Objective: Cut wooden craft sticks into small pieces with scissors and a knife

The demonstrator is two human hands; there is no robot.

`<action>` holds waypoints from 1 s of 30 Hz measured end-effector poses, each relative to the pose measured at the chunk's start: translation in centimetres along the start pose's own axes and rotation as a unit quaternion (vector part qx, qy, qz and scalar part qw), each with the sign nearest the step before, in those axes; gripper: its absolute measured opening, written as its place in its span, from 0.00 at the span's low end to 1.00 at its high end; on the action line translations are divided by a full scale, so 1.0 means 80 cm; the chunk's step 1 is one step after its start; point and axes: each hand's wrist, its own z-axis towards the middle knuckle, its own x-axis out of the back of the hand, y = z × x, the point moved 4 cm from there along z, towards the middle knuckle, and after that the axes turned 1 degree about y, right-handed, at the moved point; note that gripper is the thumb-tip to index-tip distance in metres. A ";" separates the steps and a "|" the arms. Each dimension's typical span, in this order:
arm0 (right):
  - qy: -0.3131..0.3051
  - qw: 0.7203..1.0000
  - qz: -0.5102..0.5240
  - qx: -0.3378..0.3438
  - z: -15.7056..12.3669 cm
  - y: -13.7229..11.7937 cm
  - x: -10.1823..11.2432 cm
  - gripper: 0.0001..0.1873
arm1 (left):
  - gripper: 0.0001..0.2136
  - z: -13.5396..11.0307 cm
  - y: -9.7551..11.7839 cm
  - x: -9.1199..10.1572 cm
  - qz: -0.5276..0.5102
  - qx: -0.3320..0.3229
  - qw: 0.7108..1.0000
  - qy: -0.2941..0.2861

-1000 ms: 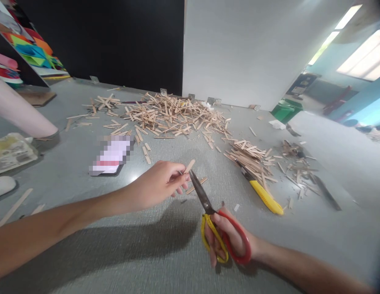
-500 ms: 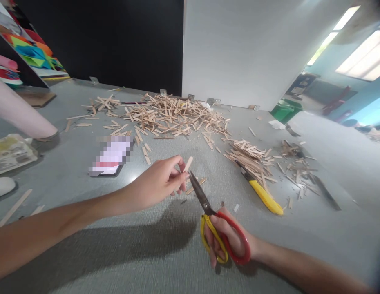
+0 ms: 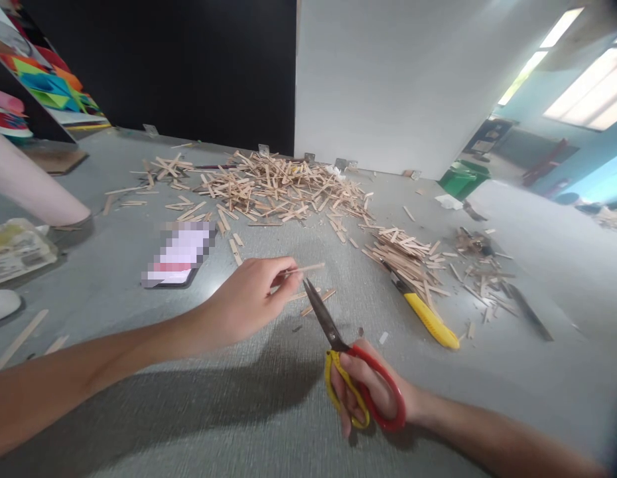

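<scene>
Between thumb and fingers, my left hand pinches a thin wooden stick, seen nearly edge-on and pointing right. My right hand is wrapped round the red and yellow handles of a pair of scissors. The blades are slightly parted, their tips just below the stick and close to my left fingertips. Under that spot, a loose wooden stick lies on the grey table, with another partly behind my left hand.
A large heap of wooden sticks lies at the back, a smaller pile to the right. A yellow utility knife rests against that pile. Further right lies a dark blade among scraps. Left are a phone and a white mouse.
The stick in my left hand has turned from slanting upward to nearly level, pointing right. My left hand has shifted slightly left. The scissors have hardly moved.
</scene>
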 end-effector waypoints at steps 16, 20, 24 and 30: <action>0.002 1.000 -0.020 0.001 -0.002 -0.004 -0.002 0.39 | 0.17 -0.005 -0.001 -0.012 -0.059 0.025 0.993 -0.102; -0.007 1.000 -0.014 0.015 0.000 -0.005 -0.003 0.39 | 0.17 -0.010 -0.003 -0.015 -0.070 0.016 0.990 -0.123; -0.014 0.999 -0.014 0.028 -0.001 -0.004 -0.002 0.39 | 0.16 -0.012 -0.002 -0.016 -0.087 0.015 0.987 -0.132; -0.009 1.000 -0.007 0.027 -0.004 -0.003 0.000 0.38 | 0.14 -0.013 -0.001 -0.019 -0.102 0.010 0.984 -0.144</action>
